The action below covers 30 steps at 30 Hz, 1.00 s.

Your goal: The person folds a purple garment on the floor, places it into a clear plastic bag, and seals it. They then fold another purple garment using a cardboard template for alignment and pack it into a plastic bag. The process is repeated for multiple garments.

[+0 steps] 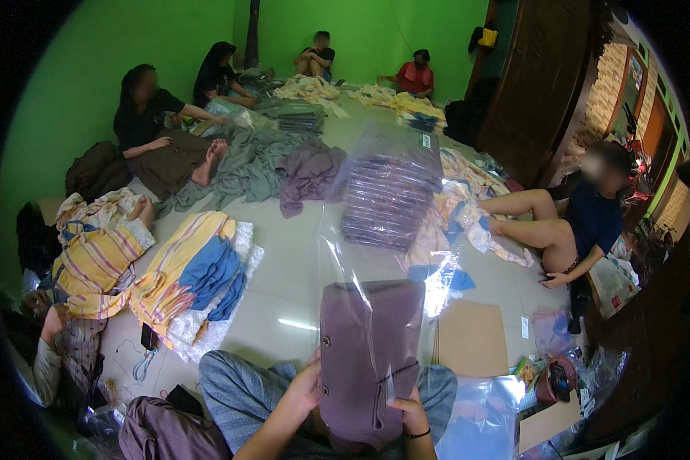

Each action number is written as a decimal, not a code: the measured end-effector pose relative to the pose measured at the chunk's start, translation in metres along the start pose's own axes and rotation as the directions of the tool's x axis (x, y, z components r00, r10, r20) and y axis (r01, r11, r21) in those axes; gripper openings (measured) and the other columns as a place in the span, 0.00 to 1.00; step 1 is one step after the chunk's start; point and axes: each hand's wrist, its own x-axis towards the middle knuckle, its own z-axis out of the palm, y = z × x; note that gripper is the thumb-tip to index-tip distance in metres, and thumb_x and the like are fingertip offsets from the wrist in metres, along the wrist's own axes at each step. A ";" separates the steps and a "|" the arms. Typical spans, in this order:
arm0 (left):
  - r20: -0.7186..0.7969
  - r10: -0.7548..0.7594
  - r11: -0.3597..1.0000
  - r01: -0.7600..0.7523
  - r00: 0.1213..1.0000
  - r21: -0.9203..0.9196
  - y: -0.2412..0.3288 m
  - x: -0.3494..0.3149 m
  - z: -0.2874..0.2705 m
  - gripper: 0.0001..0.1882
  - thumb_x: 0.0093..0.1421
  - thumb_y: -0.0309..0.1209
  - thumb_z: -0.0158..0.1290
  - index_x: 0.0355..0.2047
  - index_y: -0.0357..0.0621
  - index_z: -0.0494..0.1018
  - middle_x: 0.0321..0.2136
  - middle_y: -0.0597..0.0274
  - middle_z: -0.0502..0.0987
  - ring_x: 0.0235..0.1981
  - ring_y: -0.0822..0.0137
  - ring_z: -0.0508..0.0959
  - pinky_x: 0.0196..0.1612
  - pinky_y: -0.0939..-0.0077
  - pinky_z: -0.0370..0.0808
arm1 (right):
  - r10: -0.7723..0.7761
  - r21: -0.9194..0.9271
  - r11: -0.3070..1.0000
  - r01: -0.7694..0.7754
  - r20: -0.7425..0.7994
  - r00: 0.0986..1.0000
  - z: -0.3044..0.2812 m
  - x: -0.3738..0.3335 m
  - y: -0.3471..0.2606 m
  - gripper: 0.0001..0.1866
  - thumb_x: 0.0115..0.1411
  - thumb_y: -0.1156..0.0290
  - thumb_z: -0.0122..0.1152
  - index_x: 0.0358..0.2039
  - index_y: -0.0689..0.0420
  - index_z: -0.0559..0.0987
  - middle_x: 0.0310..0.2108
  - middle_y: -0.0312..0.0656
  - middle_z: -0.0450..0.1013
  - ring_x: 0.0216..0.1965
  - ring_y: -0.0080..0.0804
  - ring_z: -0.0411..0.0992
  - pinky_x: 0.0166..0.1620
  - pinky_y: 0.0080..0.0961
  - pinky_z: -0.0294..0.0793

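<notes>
A folded mauve-brown garment (360, 322) with buttons down its left side is held up over my lap. Around it and stretching past its far end is a clear plastic bag (353, 253); how far the garment sits inside I cannot tell. My left hand (308, 382) is closed on the garment's left edge, its fingers partly hidden behind. At the lower right my right hand (412, 415) grips the other edge, thumb on top. Beyond the bag stands a stack of folded mauve garments in clear plastic (387, 199).
Brown cardboard sheets (474, 337) and clear plastic bags (479, 418) lie at my right. Yellow striped and blue cloth (199, 268) is piled at left, near a phone (149, 336). A mauve cloth (169, 429) is beside my left knee. Several people sit around among cloth heaps.
</notes>
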 end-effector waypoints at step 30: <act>-0.237 0.057 0.998 -0.064 0.970 -0.021 -0.037 0.109 -0.169 0.08 0.54 0.36 0.46 0.33 0.49 0.67 0.29 0.64 0.70 0.26 0.69 0.70 0.29 0.77 0.69 | 0.588 0.324 0.778 -0.539 -0.073 0.805 -0.010 0.063 0.088 0.17 0.47 0.64 0.56 0.37 0.60 0.72 0.32 0.40 0.71 0.31 0.30 0.70 0.37 0.24 0.69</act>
